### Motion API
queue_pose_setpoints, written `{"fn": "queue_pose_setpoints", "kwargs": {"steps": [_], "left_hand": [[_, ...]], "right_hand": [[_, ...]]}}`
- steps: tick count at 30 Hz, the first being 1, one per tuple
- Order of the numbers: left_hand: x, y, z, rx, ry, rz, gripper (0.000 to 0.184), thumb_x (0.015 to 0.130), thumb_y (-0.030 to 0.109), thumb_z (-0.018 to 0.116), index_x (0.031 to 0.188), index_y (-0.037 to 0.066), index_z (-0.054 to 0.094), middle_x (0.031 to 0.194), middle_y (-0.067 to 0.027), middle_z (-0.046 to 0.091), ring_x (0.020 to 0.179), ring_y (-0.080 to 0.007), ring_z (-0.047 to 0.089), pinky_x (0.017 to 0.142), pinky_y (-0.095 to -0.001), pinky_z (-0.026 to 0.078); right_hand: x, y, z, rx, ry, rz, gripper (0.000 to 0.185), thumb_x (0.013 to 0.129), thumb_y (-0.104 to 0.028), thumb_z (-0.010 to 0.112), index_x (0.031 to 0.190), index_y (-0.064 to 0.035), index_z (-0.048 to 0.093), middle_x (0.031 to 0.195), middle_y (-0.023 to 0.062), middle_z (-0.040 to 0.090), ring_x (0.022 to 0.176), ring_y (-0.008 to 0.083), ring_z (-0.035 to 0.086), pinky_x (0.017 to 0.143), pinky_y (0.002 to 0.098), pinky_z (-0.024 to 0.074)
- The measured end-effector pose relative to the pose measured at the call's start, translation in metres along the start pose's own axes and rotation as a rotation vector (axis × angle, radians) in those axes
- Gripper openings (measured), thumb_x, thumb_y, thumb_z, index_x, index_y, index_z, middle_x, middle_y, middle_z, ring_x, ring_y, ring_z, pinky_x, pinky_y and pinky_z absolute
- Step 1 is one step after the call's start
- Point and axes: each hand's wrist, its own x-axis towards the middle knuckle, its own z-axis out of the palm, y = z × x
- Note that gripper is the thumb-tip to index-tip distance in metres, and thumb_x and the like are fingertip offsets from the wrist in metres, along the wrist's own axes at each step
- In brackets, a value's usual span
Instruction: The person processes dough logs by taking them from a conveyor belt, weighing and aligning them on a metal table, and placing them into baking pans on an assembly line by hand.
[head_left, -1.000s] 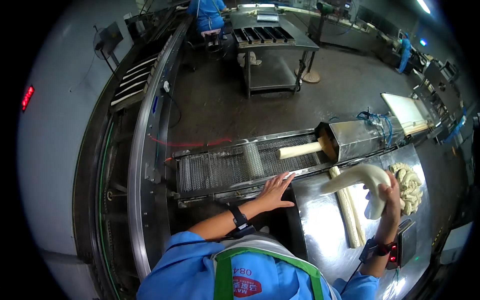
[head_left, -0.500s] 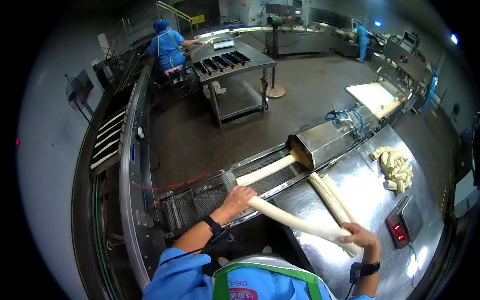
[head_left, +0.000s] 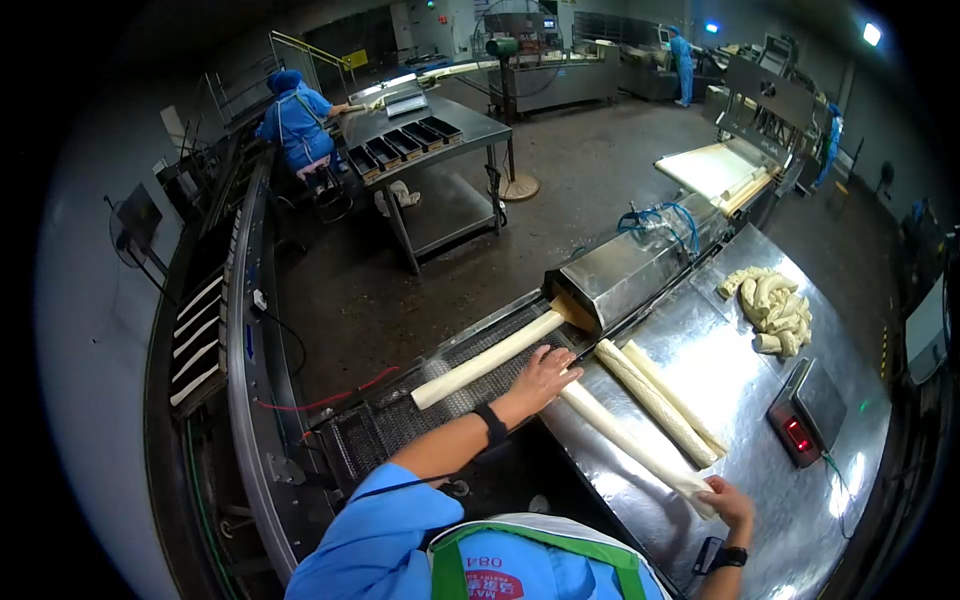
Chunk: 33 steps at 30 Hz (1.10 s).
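A long pale dough roll (head_left: 625,435) slants over the near-left part of the steel table (head_left: 650,500). At its upper end is my left hand (head_left: 540,380), fingers curved over the dough. My right hand (head_left: 728,503) grips the lower end between thumb and fingers. Whether the roll's middle touches the table I cannot tell. Just right of it, two more rolls lie side by side, a near one (head_left: 655,400) and a far one (head_left: 685,405). Another dough roll (head_left: 485,362) rests on the mesh conveyor (head_left: 400,425), its far end at the metal housing's mouth.
Dough pieces (head_left: 772,308) are heaped at the table's far right, near a scale (head_left: 808,415) with red digits. The metal housing (head_left: 640,265) spans the conveyor. Left runs a long line rail (head_left: 235,400). A co-worker (head_left: 300,125) sits by another table with black pans (head_left: 405,145).
My hands have carried the dough roll rightward, off the conveyor's edge and over the table beside the two other rolls. The conveyor's roll now shows more of its length. The view has shifted.
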Motion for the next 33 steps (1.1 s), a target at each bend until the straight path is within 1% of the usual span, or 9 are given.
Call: {"fn": "queue_pose_setpoints", "kwargs": {"steps": [3,8,11,13,14,20,24,29,33], "left_hand": [[-0.021,0.000,0.043,-0.078,-0.265,-0.331,0.045,0.073,0.012,0.049,0.117,0.019,0.040,0.125,-0.0100,0.034,0.118,-0.0259,0.026,0.095,-0.0444,0.021],[-0.104,-0.064,0.036,-0.140,-0.208,-0.746,0.043,0.069,0.009,0.050,0.112,0.011,0.045,0.111,-0.0152,0.043,0.109,-0.0288,0.035,0.090,-0.0460,0.026],[-0.160,-0.086,0.022,-0.035,-0.396,-1.063,0.059,0.061,0.033,0.066,0.110,0.009,0.043,0.109,-0.0117,0.042,0.103,-0.0290,0.038,0.083,-0.0476,0.030],[-0.181,-0.087,0.010,-0.134,-0.377,-1.071,0.058,0.062,0.032,0.066,0.110,0.010,0.043,0.106,-0.0102,0.043,0.101,-0.0287,0.040,0.081,-0.0467,0.033],[-0.191,-0.088,0.007,-0.147,-0.376,-1.044,0.056,0.062,0.029,0.066,0.110,0.010,0.043,0.105,-0.0100,0.044,0.100,-0.0286,0.040,0.080,-0.0460,0.034],[-0.227,-0.100,-0.027,-0.114,-0.462,-1.004,0.057,0.060,0.015,0.063,0.113,0.014,0.042,0.097,-0.0126,0.050,0.090,-0.0337,0.049,0.075,-0.0435,0.040],[-0.214,-0.119,-0.072,-0.477,-0.512,-1.000,0.054,0.059,0.013,0.061,0.110,0.008,0.043,0.094,-0.0163,0.052,0.088,-0.0317,0.051,0.073,-0.0379,0.042],[-0.168,-0.124,-0.098,-1.115,-0.771,-1.261,0.042,0.064,0.013,0.054,0.103,-0.003,0.045,0.086,-0.0101,0.051,0.078,-0.0196,0.050,0.072,-0.0296,0.039],[-0.092,-0.081,-0.129,-1.470,-0.679,-1.375,0.034,0.072,0.014,0.052,0.102,-0.001,0.046,0.086,-0.0064,0.049,0.078,-0.0152,0.048,0.071,-0.0275,0.039]], "right_hand": [[0.022,0.046,-0.012,-0.301,0.238,0.076,0.032,0.066,-0.018,0.067,0.088,0.0006,0.052,0.075,0.0051,0.056,0.061,0.0130,0.053,0.053,0.0257,0.0431],[0.028,0.072,-0.018,-0.176,0.313,0.052,0.041,0.062,-0.023,0.070,0.087,0.0049,0.052,0.072,0.0057,0.055,0.055,0.0135,0.052,0.050,0.0271,0.0430],[0.030,0.049,-0.011,-0.476,0.340,0.048,0.041,0.062,-0.022,0.069,0.090,0.0037,0.052,0.075,0.0107,0.056,0.059,0.0193,0.055,0.054,0.0316,0.0447],[0.035,0.028,0.007,-1.082,0.464,-0.279,0.040,0.060,-0.019,0.067,0.093,0.0003,0.053,0.081,0.0170,0.056,0.071,0.0293,0.055,0.064,0.0366,0.0440],[0.037,0.000,0.028,-1.041,0.454,-0.297,0.041,0.058,-0.017,0.067,0.094,-0.0028,0.053,0.088,0.0207,0.053,0.083,0.0365,0.050,0.072,0.0397,0.0408],[0.101,-0.042,0.132,-1.332,0.190,-0.728,0.045,0.069,-0.026,0.058,0.112,-0.0221,0.047,0.129,0.0120,0.027,0.119,0.0314,0.025,0.090,0.0511,0.0266],[0.146,-0.061,0.151,-1.409,0.315,-0.785,0.025,0.079,-0.022,0.043,0.099,-0.0223,0.057,0.132,0.0080,0.023,0.119,0.0254,0.025,0.089,0.0468,0.0268],[0.163,-0.096,0.139,-1.214,0.235,-0.507,0.028,0.077,-0.027,0.048,0.103,-0.0211,0.055,0.131,0.0091,0.023,0.120,0.0246,0.023,0.086,0.0481,0.0271],[0.166,-0.099,0.130,-1.126,0.169,-0.484,0.033,0.075,-0.032,0.051,0.106,-0.0203,0.054,0.131,0.0108,0.024,0.120,0.0273,0.023,0.088,0.0485,0.0262]]}}
